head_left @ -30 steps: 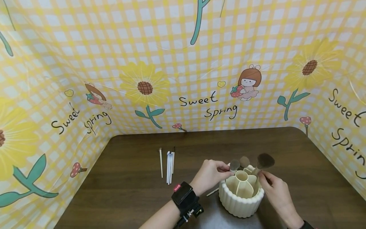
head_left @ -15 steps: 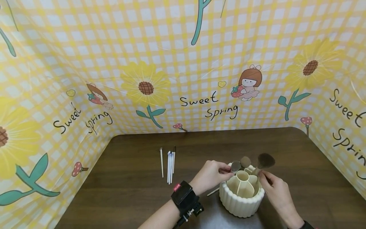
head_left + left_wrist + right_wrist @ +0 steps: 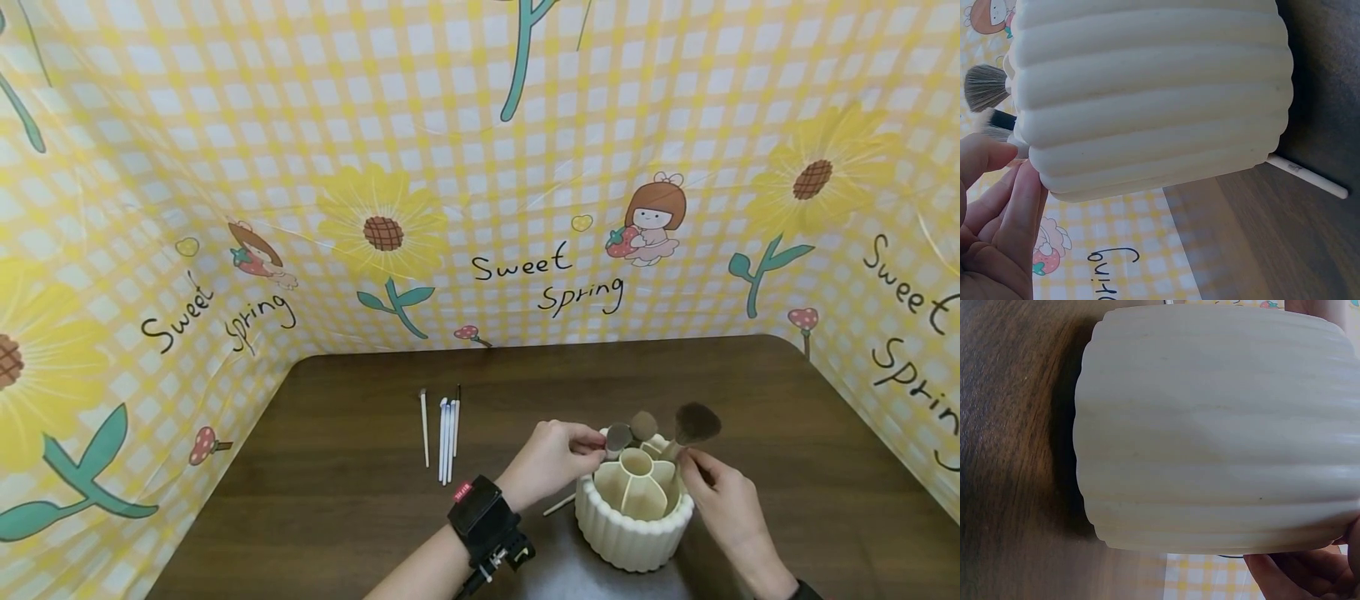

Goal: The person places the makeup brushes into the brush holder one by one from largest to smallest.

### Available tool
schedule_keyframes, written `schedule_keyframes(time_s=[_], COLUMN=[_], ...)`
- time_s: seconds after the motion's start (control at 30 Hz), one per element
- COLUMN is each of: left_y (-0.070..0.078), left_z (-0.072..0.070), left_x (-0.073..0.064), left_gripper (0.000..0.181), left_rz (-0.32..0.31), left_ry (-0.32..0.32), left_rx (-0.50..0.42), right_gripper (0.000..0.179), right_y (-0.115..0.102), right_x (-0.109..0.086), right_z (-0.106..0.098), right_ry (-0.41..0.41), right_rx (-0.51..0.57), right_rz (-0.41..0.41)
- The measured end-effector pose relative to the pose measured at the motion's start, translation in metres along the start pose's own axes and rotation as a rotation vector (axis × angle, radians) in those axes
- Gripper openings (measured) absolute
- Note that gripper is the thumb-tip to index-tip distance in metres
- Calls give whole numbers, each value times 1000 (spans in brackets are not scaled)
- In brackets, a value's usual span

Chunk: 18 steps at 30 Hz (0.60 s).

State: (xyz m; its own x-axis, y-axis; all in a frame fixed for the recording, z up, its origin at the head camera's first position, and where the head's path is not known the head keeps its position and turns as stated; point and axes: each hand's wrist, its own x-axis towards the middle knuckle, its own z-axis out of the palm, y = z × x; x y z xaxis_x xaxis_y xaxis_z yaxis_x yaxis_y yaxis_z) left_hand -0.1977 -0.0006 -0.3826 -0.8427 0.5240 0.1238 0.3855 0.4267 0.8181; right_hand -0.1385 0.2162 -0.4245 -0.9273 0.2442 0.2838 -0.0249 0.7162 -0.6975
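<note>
the left hand [image 3: 551,457] pinches the grey-tipped brush [image 3: 619,436] at the far left rim of the cream ribbed holder [image 3: 633,543], which stands upright on the tabletop [image 3: 337,517]. the right hand's [image 3: 726,504] fingers bend at the right rim beside the large dark brush [image 3: 697,422]; whether they grasp brush or rim, i cannot tell. slim pale brushes [image 3: 447,442] lie well left.

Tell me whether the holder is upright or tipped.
Upright: the holder stands with its base on the table and its mouth facing up.
</note>
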Motion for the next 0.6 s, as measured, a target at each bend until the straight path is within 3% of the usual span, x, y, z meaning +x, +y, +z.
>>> schedule_keyframes(time_s=[0.4,0.5,0.6], left_y=[-6,-11,-17], left_z=[-9,-10,-10], left_x=[0,-2,-4], left_gripper=[21,34,55], left_rz=[-42,-83,-118], left_ry=[70,48,-17], left_rx=[-34,-29,7], right_gripper=[26,26,25], right_y=[1,1,0], right_x=[1,1,1], right_z=[0,0,-1], right_ry=[2,5,13], right_rx=[19,19,21], right_rz=[-2,-4,-10])
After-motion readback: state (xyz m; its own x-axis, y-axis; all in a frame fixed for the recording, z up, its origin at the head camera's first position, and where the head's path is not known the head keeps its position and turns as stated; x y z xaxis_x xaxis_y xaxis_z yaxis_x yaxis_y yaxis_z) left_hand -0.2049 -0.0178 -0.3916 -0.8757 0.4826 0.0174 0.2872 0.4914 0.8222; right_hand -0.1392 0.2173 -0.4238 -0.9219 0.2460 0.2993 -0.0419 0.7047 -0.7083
